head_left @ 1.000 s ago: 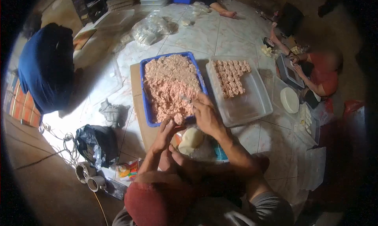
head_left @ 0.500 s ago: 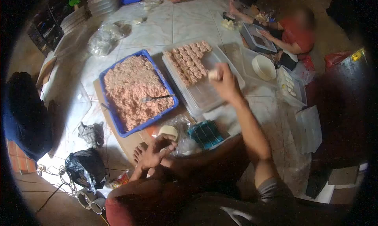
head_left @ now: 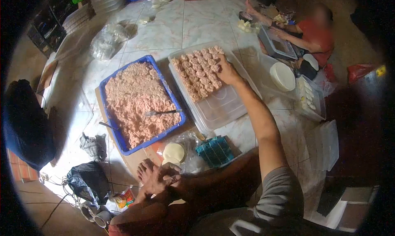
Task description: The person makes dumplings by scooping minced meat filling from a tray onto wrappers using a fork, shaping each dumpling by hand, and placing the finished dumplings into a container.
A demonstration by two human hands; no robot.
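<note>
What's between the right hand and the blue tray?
In the head view, rows of pink lumps and the wall of the clear container holding them lie between the right hand and the blue tray.

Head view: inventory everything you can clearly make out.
Tray: 1, blue, centre-left
Mixture: 1 mass, pink, in tray
Fork: 1, grey, on mixture
Container: 1, clear, right of tray
Shaped pieces: many, pinkish, in container
Discs: uncounted, cream, nearside of tray
Bundle: 1, teal, right of discs
Bag: 1, black, lower left
Plastic bags: several, clear, upper left
Bin: 1, grey, upper right
Co-worker's top: 1, red, upper right
Left hand: 1, bare, near discs
Right hand: 1, bare, at shaped pieces
</note>
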